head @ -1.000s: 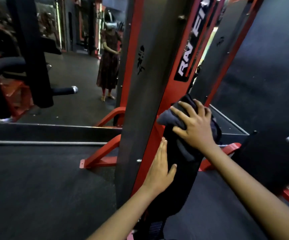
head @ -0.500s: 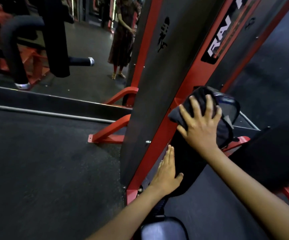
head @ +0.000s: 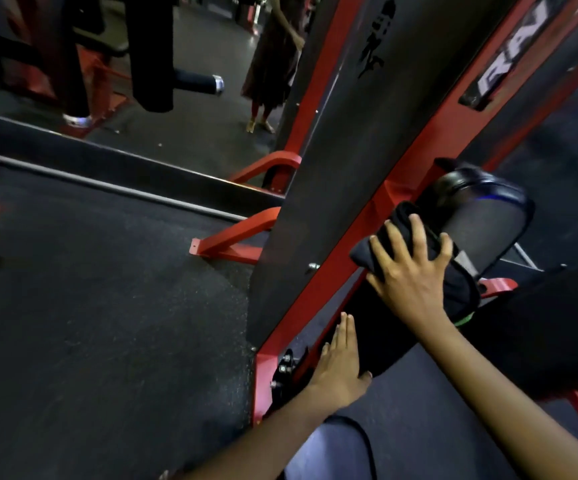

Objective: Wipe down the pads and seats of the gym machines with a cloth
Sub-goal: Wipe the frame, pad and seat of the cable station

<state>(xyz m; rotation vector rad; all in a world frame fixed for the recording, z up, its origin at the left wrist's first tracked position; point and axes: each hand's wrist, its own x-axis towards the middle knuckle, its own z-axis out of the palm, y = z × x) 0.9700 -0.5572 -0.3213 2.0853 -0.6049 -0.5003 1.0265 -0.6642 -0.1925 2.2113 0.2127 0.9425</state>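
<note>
A long black back pad [head: 379,327] slopes up along the red and grey machine frame [head: 332,209]. My right hand [head: 408,275] lies on a dark folded cloth [head: 415,230] with fingers spread, pressing it flat against the upper part of the pad. My left hand [head: 341,362] rests lower down on the pad's left edge, fingers straight and together. A grey rounded pad top [head: 481,230] shows beyond the cloth. A seat pad [head: 329,452] sits at the bottom of the view between my arms.
A wall mirror [head: 176,81] at the back left reflects a person and other machines. Red frame feet [head: 232,244] stick out onto the black rubber floor [head: 90,323]. Another dark pad [head: 557,327] and a red bar stand at the right.
The camera has tilted down and closer. My right hand with the cloth has slid slightly down the pad. My left hand has stayed on the pad's lower edge.
</note>
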